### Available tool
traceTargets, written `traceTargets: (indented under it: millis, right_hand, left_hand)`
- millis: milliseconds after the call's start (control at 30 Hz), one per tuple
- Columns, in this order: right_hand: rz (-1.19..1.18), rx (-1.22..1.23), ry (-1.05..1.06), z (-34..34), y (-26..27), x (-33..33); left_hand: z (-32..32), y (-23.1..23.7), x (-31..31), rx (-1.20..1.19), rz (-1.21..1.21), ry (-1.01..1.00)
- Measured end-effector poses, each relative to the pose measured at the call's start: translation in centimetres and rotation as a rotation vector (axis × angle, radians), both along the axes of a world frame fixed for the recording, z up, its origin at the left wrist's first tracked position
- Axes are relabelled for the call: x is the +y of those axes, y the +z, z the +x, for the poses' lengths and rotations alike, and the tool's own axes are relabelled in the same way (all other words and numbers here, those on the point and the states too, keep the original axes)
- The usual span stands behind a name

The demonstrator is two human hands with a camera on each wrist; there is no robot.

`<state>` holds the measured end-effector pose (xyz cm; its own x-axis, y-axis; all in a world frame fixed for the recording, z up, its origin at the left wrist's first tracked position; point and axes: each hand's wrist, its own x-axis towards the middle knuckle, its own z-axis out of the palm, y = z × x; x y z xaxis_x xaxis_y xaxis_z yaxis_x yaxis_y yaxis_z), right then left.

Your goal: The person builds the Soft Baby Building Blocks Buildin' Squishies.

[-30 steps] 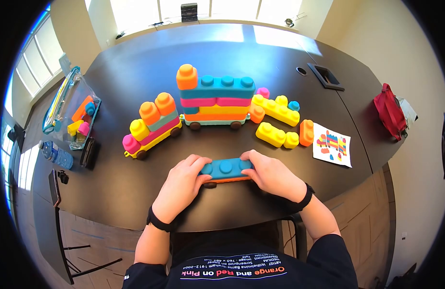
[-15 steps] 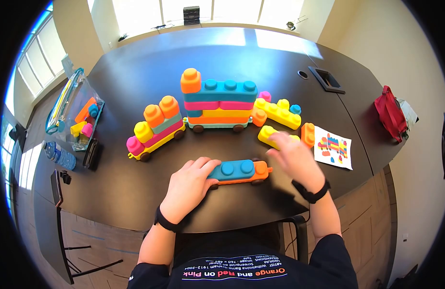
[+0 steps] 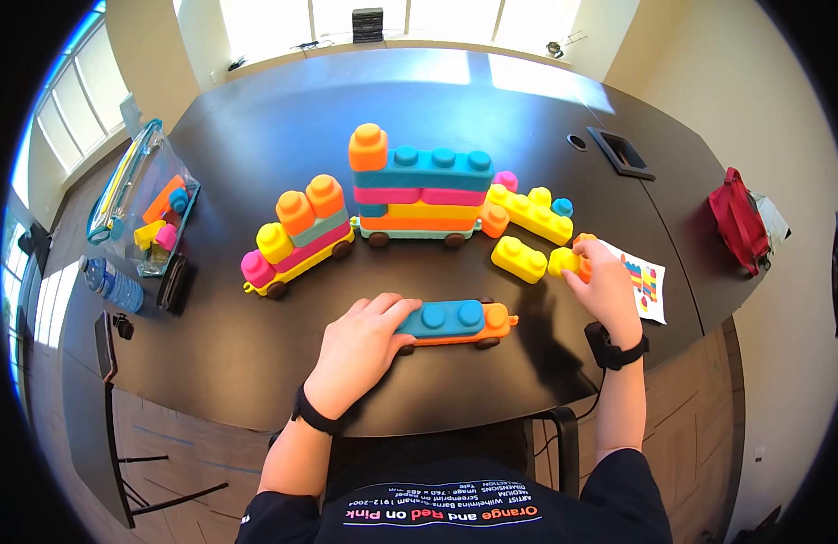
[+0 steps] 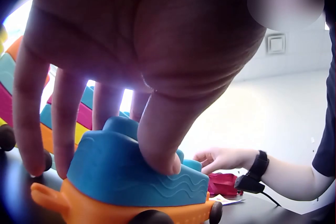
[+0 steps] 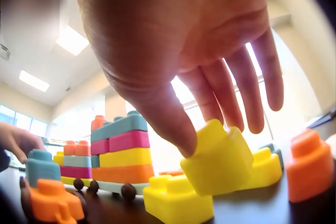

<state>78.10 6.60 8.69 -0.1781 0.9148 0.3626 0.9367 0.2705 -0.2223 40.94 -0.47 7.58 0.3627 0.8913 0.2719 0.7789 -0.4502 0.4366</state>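
Observation:
My left hand (image 3: 357,343) grips the left end of a long blue block (image 3: 450,317) on an orange wheeled base (image 3: 497,319). The left wrist view has the thumb along the block's near side and the fingers over its far side. Off to the right, my right hand (image 3: 611,295) pinches a small yellow block (image 5: 218,161), which is tilted in the right wrist view. A longer yellow block (image 3: 518,260) lies just left of that hand, and an orange block (image 5: 310,167) stands to its right, partly hidden by fingers in the head view.
Farther back stand a tall stacked wagon (image 3: 423,207) and a stepped wagon (image 3: 296,238). Several yellow blocks (image 3: 529,213) lie behind the right hand. A picture sheet (image 3: 650,286) and a red bag (image 3: 738,222) are at right; a clear bag (image 3: 179,168) and water bottle (image 3: 112,286) at left.
My right hand has left the blue block and moved right to the small yellow block, which it now pinches. The left hand has kept its grip on the blue block.

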Motion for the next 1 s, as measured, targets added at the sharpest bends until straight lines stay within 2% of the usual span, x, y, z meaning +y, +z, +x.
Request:
traceTargets:
  millis: [67,100,167,300,500,1000]
  right_hand:
    - [0.000,0.211,0.070,-1.4,1.3,-1.0]
    - [0.000,0.212,0.070,-2.1,1.5,-1.4]
    - [-0.158,0.365,0.385,-3.4,1.8,-2.4]
    - [-0.325,0.312,0.501,-5.4,1.6,-2.9]
    - [-0.431,0.243,0.437,-6.3,0.1,-2.9]
    - [-0.454,0.285,0.422,-6.3,-0.6,-3.2]
  left_hand:
    - [0.1,0.0,0.0,0.001,0.000,0.001]
    - [0.1,0.0,0.0,0.002,0.001,0.000]
    - [0.1,0.0,0.0,0.003,0.000,-0.003]
    - [0.1,-0.1,0.0,-0.001,0.008,-0.009]
    - [0.0,0.0,0.3,-0.012,-0.033,-0.031]
    - [0.2,0.2,0.2,-0.023,-0.035,-0.031]
